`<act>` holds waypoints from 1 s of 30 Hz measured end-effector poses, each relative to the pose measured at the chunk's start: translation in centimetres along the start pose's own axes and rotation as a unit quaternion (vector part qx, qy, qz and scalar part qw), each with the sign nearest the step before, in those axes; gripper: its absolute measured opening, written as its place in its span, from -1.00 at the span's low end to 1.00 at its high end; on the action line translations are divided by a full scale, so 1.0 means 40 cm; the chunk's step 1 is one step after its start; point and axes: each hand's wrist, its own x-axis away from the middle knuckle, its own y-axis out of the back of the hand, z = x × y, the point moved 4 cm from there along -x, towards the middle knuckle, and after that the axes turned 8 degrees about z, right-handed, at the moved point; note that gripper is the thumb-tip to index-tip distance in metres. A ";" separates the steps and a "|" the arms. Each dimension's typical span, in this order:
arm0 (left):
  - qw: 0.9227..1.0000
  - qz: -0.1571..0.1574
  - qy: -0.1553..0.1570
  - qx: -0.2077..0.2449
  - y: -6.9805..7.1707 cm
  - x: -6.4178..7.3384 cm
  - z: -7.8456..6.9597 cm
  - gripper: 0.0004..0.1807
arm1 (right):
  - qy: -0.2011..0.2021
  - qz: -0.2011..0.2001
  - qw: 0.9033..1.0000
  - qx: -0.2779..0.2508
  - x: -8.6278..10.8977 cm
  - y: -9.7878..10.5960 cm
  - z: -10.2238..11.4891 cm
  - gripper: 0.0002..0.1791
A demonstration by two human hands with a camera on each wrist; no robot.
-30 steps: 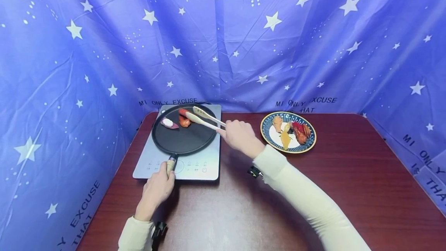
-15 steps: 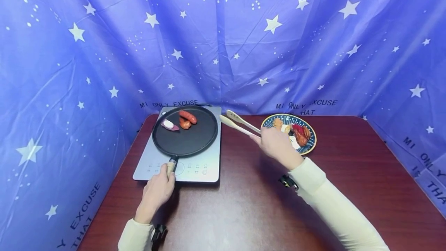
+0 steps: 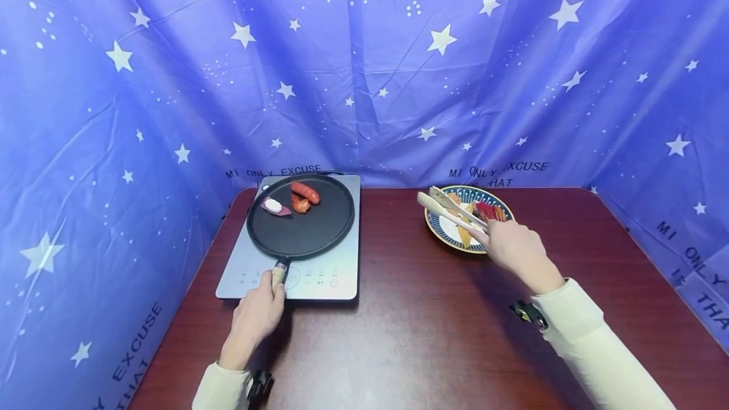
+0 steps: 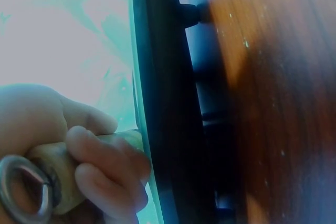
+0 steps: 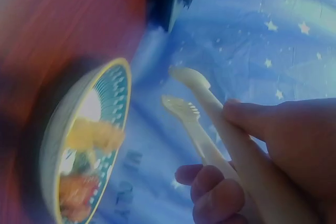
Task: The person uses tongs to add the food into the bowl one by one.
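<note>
My left hand (image 3: 259, 312) grips the wooden handle (image 3: 278, 273) of a black frying pan (image 3: 296, 229), fingers wrapped round it in the left wrist view. In the pan lie a red sausage (image 3: 305, 192), an orange-brown piece of food (image 3: 300, 204) and a purple piece with a white top (image 3: 276, 206). My right hand (image 3: 521, 252) holds cream tongs (image 5: 231, 135) between thumb and fingers. Their tips are apart with nothing between them, over the left side of a blue-patterned plate (image 3: 435, 225). On the plate are yellow pieces (image 5: 94, 135) and red-brown food (image 3: 486, 211), partly hidden by the tongs and hand.
The pan sits on a silver induction cooker (image 3: 233, 264) at the left of the dark red wooden table (image 3: 393, 328). Blue starry curtains (image 3: 364, 68) stand close behind the table and along both sides.
My right hand has carried the tongs rightward from the pan to over the plate. The red sausage stays in the pan, free of the tongs. My left hand keeps its hold on the handle.
</note>
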 end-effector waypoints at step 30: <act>1.000 0.001 -0.002 0.001 0.001 0.004 -0.002 -0.59 | -0.030 -0.024 0.999 0.003 0.161 -0.046 -0.131 -0.51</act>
